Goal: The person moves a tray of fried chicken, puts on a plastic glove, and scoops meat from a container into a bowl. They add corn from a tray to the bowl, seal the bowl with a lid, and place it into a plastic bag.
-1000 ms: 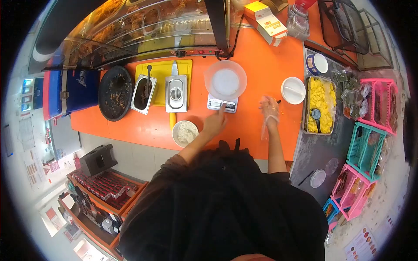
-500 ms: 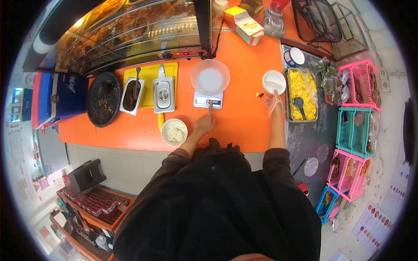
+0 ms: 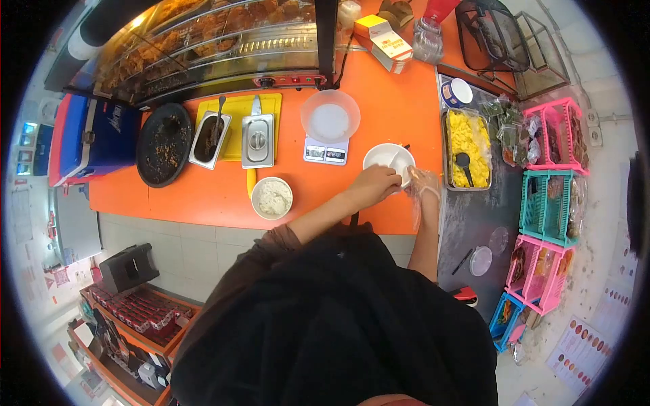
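A round white bowl [image 3: 380,155] with a straight ridge or fold across its inside is tilted above the orange counter, in front of me. My left hand [image 3: 376,185], bare, has its fingers curled closed at the near rim. At the bowl's right side, my right hand [image 3: 425,183] wears a loose clear plastic glove and grips the rim. The fingertips of both hands are partly hidden. To the left, a translucent tub [image 3: 330,118] rests on a white digital scale [image 3: 326,151]. A bowl of white flour-like food [image 3: 273,198] stands near the counter's front edge.
A tray of yellow food [image 3: 468,145] with a black scoop stands at right. Steel containers [image 3: 258,139], a black round pan [image 3: 164,144] and a heated display case [image 3: 223,51] line the left and back. Pink and green baskets [image 3: 552,203] stand far right.
My left hand has left the scale and moved right to the white bowl. My right hand has brought the bowl left and closer to me.
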A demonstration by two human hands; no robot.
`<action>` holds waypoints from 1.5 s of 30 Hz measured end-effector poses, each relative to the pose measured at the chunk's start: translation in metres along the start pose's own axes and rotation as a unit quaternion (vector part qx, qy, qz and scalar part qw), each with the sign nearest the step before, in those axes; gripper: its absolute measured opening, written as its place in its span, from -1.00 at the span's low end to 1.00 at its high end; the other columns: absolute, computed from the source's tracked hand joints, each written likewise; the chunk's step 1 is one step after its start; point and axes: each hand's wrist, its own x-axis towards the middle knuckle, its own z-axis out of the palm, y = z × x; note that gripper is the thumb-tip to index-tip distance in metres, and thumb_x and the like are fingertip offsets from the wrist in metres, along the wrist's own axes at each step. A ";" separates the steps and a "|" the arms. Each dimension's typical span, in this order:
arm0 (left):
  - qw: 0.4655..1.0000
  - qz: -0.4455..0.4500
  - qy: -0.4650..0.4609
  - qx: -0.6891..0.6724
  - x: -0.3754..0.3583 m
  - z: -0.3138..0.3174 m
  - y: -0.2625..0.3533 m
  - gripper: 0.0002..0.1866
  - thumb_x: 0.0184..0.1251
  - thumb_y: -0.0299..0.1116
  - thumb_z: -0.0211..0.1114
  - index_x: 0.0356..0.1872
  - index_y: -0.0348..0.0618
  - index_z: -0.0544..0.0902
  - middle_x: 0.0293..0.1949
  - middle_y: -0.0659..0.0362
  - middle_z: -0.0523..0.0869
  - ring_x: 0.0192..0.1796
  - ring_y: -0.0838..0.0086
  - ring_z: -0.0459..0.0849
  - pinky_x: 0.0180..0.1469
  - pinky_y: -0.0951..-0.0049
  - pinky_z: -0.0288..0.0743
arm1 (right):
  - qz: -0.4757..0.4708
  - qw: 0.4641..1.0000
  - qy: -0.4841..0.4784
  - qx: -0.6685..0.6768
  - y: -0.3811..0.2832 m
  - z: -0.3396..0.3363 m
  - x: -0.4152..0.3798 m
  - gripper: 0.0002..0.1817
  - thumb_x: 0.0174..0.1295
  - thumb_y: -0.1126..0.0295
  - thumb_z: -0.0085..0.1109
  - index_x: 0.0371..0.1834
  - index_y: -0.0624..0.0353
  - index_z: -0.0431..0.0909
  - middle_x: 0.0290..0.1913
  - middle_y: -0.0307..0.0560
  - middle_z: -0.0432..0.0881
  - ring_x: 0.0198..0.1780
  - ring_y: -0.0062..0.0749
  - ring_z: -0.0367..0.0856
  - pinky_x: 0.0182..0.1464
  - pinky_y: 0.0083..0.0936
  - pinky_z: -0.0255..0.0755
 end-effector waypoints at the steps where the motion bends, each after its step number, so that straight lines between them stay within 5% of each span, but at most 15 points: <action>1: 1.000 -0.004 0.001 -0.003 -0.006 0.006 -0.001 -0.79 0.11 -0.42 0.27 -0.19 -0.16 0.61 -0.28 0.07 0.60 -0.16 0.22 0.58 -0.14 0.29 0.45 | -0.041 0.998 -0.014 0.038 0.017 0.001 -0.003 -0.59 0.13 0.11 0.20 -0.42 0.35 0.61 -0.64 -0.04 0.53 -0.67 -0.42 0.49 -0.63 -0.48 0.34; 5: 0.966 -0.070 0.067 -0.238 -0.038 0.024 -0.004 -0.83 0.19 -0.39 0.26 -0.22 -0.15 0.66 -0.32 0.11 0.67 -0.27 0.36 0.66 -0.21 0.38 0.53 | 0.074 0.997 -0.011 0.000 0.017 0.006 -0.030 -0.56 0.13 0.08 0.20 -0.38 0.36 0.61 -0.62 -0.06 0.54 -0.59 -0.38 0.52 -0.52 -0.42 0.39; 7: 0.930 -0.122 0.100 -0.331 -0.049 0.031 -0.012 -0.83 0.22 -0.38 0.25 -0.20 -0.17 0.67 -0.28 0.12 0.69 -0.27 0.41 0.67 -0.21 0.42 0.55 | 0.114 0.993 0.027 -0.018 0.039 0.017 -0.027 -0.50 0.10 0.10 0.27 -0.10 0.34 0.52 -0.31 -0.04 0.59 -0.24 -0.30 0.58 -0.24 -0.34 0.47; 9: 0.745 -0.305 0.042 -0.592 -0.064 0.034 -0.019 -0.80 0.26 -0.37 0.23 -0.16 -0.23 0.65 -0.22 0.10 0.70 -0.23 0.45 0.68 -0.18 0.45 0.58 | 0.044 0.997 0.000 0.067 0.024 0.042 -0.058 -0.43 0.07 0.12 0.31 0.03 0.29 0.41 -0.14 -0.03 0.52 -0.07 -0.27 0.49 -0.08 -0.31 0.42; 10: 0.744 -0.306 0.036 -0.593 -0.071 0.032 -0.017 -0.80 0.26 -0.37 0.23 -0.16 -0.23 0.65 -0.22 0.10 0.70 -0.23 0.45 0.68 -0.18 0.45 0.58 | -0.027 0.988 -0.030 0.148 0.017 0.053 -0.073 -0.32 0.05 0.14 0.35 0.17 0.24 0.31 0.04 -0.02 0.44 0.11 -0.24 0.41 0.08 -0.29 0.37; 13: 0.644 -0.308 0.100 -0.693 -0.090 0.033 -0.017 -0.75 0.25 -0.36 0.25 -0.14 -0.30 0.63 -0.24 0.05 0.70 -0.25 0.43 0.69 -0.21 0.51 0.60 | 0.036 0.956 -0.137 0.257 0.012 0.063 -0.091 -0.19 -0.01 0.19 0.41 0.28 0.14 0.16 0.20 -0.04 0.29 0.24 -0.24 0.28 0.20 -0.32 0.28; 26: 0.652 -0.377 0.047 -0.657 -0.124 0.024 -0.003 -0.76 0.23 -0.39 0.27 -0.16 -0.35 0.62 -0.26 0.14 0.66 -0.23 0.55 0.63 -0.18 0.57 0.58 | -0.067 0.980 -0.165 0.089 0.036 0.088 -0.087 -0.33 -0.04 0.31 0.37 0.19 0.10 0.31 0.16 -0.08 0.35 0.21 -0.31 0.30 0.21 -0.39 0.26; 28: 0.666 -0.388 0.078 -0.633 -0.125 0.019 0.002 -0.75 0.23 -0.41 0.27 -0.15 -0.37 0.63 -0.27 0.10 0.68 -0.25 0.53 0.64 -0.18 0.57 0.59 | -0.006 0.976 -0.165 0.140 0.028 0.092 -0.093 -0.36 -0.02 0.29 0.34 0.17 0.15 0.33 0.13 -0.07 0.39 0.17 -0.31 0.34 0.19 -0.41 0.28; 32: 0.664 -0.404 0.099 -0.622 -0.133 0.023 -0.006 -0.75 0.23 -0.43 0.26 -0.14 -0.40 0.63 -0.27 0.06 0.69 -0.24 0.48 0.66 -0.15 0.53 0.61 | -0.012 0.976 -0.160 0.147 0.047 0.099 -0.085 -0.40 0.03 0.34 0.26 0.17 0.22 0.31 0.08 -0.08 0.43 0.11 -0.33 0.40 0.13 -0.43 0.34; 35: 0.661 -0.399 0.179 -0.610 -0.146 0.003 -0.020 -0.71 0.23 -0.42 0.25 -0.10 -0.43 0.60 -0.19 0.02 0.67 -0.16 0.42 0.66 -0.08 0.46 0.60 | -0.040 0.951 -0.145 0.271 0.074 0.075 -0.074 -0.46 0.05 0.44 0.13 0.17 0.24 0.30 0.07 -0.05 0.43 0.05 -0.30 0.45 0.07 -0.41 0.41; 38: 0.671 -0.403 0.198 -0.591 -0.164 -0.024 -0.042 -0.71 0.25 -0.41 0.22 -0.08 -0.41 0.57 -0.14 0.07 0.65 -0.13 0.44 0.65 -0.06 0.44 0.59 | 0.106 0.907 -0.135 0.385 0.089 0.039 -0.082 -0.45 0.04 0.50 0.02 0.19 0.24 0.27 0.08 0.00 0.43 0.05 -0.26 0.47 0.07 -0.37 0.43; 40: 0.672 -0.389 0.226 -0.588 -0.165 -0.039 -0.039 -0.75 0.28 -0.41 0.20 -0.10 -0.34 0.55 -0.17 0.14 0.63 -0.15 0.49 0.63 -0.06 0.48 0.57 | 0.181 0.919 -0.038 0.347 0.124 0.035 -0.064 -0.42 0.01 0.52 0.02 0.21 0.22 0.25 0.10 0.04 0.42 0.06 -0.23 0.48 0.07 -0.34 0.45; 44: 0.682 -0.334 0.230 -0.609 -0.154 -0.050 -0.037 -0.79 0.29 -0.42 0.20 -0.09 -0.24 0.54 -0.18 0.17 0.63 -0.12 0.48 0.62 -0.05 0.46 0.56 | 0.164 0.920 0.098 0.341 0.125 0.034 -0.037 -0.43 0.07 0.42 0.10 0.21 0.24 0.26 0.11 0.06 0.41 0.10 -0.24 0.44 0.09 -0.33 0.43; 45: 0.683 -0.333 0.230 -0.608 -0.151 -0.051 -0.035 -0.79 0.29 -0.42 0.20 -0.09 -0.24 0.54 -0.18 0.17 0.63 -0.12 0.48 0.62 -0.05 0.46 0.56 | 0.111 0.971 0.197 0.073 0.121 0.034 -0.030 -0.40 0.08 0.34 0.16 0.22 0.24 0.26 0.13 0.06 0.40 0.13 -0.22 0.42 0.12 -0.31 0.40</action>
